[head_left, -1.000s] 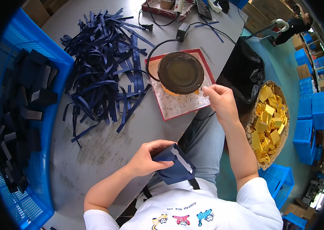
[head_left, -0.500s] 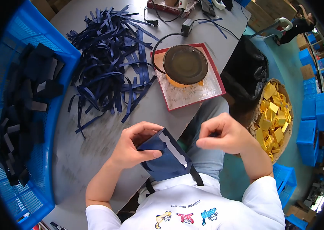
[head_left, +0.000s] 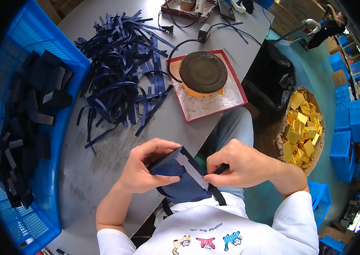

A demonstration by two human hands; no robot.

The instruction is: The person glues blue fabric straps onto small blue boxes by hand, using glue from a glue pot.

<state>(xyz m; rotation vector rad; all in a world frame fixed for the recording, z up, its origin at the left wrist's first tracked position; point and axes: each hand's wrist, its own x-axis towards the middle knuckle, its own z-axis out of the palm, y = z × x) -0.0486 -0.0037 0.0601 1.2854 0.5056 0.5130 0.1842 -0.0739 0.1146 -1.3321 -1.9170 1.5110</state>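
Corralling dark boxes (head_left: 31,114), a blue basket (head_left: 74,72) flanks the tabletop (head_left: 78,187) at left. Navy ribbons (head_left: 114,76) heaped alongside, loose ends spread, likely for easy picking. Left hand (head_left: 146,165) clasps the navy box (head_left: 186,187) just above the white shirt (head_left: 203,227), thumb on the near face, fingers around the far side; presumably this steadies it and offers its right side to the other hand. Beyond, round pot (head_left: 204,72) stands on a red-rimmed tray (head_left: 201,110), perhaps there to catch drips. Right hand (head_left: 239,163) curled, thumb and forefinger meeting the box's right edge; cannot tell whether they pinch anything.

Box: tilted, dark-faced, ribbon band (head_left: 169,171) near the left thumb, pale notched strip (head_left: 194,172) along the right.
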